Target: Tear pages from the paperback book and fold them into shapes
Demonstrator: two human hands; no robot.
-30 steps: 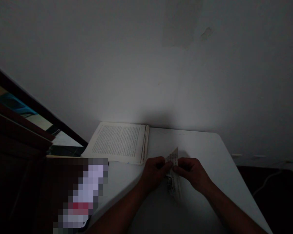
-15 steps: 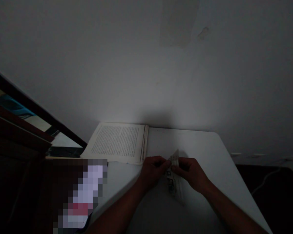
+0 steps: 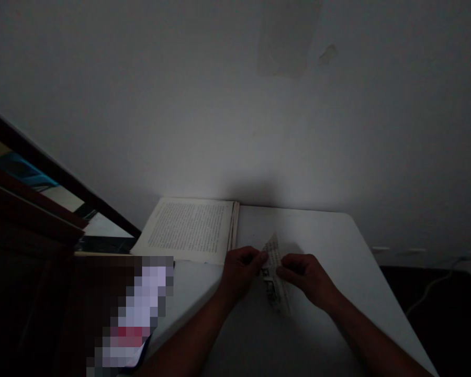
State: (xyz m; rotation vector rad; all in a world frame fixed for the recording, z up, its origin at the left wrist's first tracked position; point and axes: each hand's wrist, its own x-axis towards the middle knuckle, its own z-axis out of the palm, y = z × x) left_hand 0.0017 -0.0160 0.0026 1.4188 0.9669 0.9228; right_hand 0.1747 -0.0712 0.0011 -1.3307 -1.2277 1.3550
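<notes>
A folded piece of printed paper (image 3: pixel 273 280), with lines of text and dark pictures on it, is held up over the white table (image 3: pixel 310 230). My left hand (image 3: pixel 241 269) pinches its left edge between thumb and fingers. On the other side, my right hand (image 3: pixel 308 275) is closed with thumb and fingertips at the paper's right edge. The paper stands tilted, its pointed top end up and its lower part slightly blurred. An open book (image 3: pixel 188 228) with a page of dense print lies at the table's back left, beyond my left hand.
A phone-like object (image 3: pixel 139 314), blurred into blocks, lies at the table's left edge. The wall (image 3: pixel 196 115) rises directly behind the table. Dark wooden furniture (image 3: pixel 27 209) stands at the left. A pale cable (image 3: pixel 432 285) runs at the right.
My left hand has shifted a little left and up, taking the paper with it. The paper has turned so more of its printed face shows. My right hand has hardly moved.
</notes>
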